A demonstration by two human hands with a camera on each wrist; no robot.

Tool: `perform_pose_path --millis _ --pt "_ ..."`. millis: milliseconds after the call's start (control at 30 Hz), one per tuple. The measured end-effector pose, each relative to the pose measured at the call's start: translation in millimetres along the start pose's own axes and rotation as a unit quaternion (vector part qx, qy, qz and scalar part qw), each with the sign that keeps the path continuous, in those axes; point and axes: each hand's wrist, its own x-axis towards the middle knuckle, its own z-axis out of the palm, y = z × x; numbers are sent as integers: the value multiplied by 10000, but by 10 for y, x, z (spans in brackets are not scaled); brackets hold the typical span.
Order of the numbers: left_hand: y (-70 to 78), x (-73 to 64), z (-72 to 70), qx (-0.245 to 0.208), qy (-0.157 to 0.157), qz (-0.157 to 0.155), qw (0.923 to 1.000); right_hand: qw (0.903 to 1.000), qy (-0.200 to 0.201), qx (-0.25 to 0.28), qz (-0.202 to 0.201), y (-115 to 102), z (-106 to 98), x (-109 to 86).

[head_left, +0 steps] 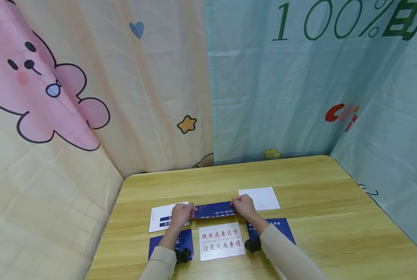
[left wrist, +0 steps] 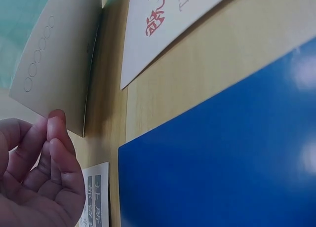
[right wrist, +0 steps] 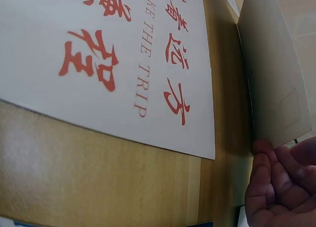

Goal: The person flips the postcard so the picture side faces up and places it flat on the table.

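Note:
A blue postcard [head_left: 214,210] with white print is held between my two hands at the middle of the table, tilted up off the wood. My left hand [head_left: 181,214] pinches its left end; my right hand [head_left: 244,206] pinches its right end. In the left wrist view, the pale back of the postcard [left wrist: 61,59] bears a row of small circles above my left fingers [left wrist: 61,143]. The right wrist view has my right hand [right wrist: 279,185] gripping a corner of it. Just nearer lies a white postcard [head_left: 221,242] with red characters, flat.
Around them on the wooden table [head_left: 334,217] lie a white card with blue blocks [head_left: 159,216], a blue card at lower left [head_left: 154,245], a blank-looking white card [head_left: 264,197] and a blue card at right [head_left: 281,227], partly under my arm. Printed curtains [head_left: 166,85] hang behind.

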Motion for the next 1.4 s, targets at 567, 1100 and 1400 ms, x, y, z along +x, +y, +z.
perform_pose_path --millis 567,1100,1400 --pt "8 9 42 1254 142 276 9916 9994 -119 -315 -34 -19 38 46" --pt "47 -5 44 1622 213 291 9861 9891 -542 -1252 -557 -83 95 85" --pt "46 -3 100 1951 294 407 9795 9805 -483 -1768 -709 -174 132 35"
